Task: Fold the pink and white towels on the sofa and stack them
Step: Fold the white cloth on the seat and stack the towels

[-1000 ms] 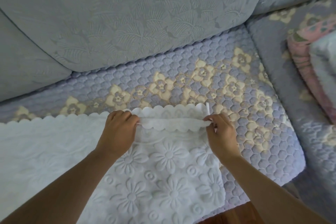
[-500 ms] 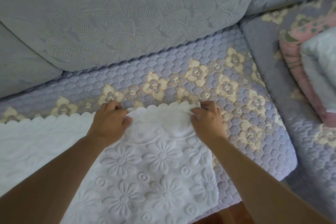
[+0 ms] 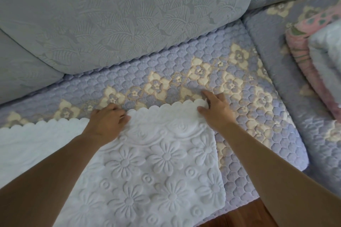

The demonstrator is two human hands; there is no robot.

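On the sofa, hands on white towel

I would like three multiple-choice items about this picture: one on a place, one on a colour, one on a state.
1. Where does the pink towel lie?
A. On the right seat cushion
B. On the floor
C. Over the backrest

2. What colour is the towel under the hands?
A. Pink
B. White
C. Green

3. How is the white towel now?
A. Rolled up
B. Hanging in the air
C. Lying flat on the seat

Answers:
1 A: it sits at the right edge, on the neighbouring cushion.
2 B: its flower-embossed cloth is plain white.
3 C: the left hand and right hand are at its scalloped far edge, on the cushion.
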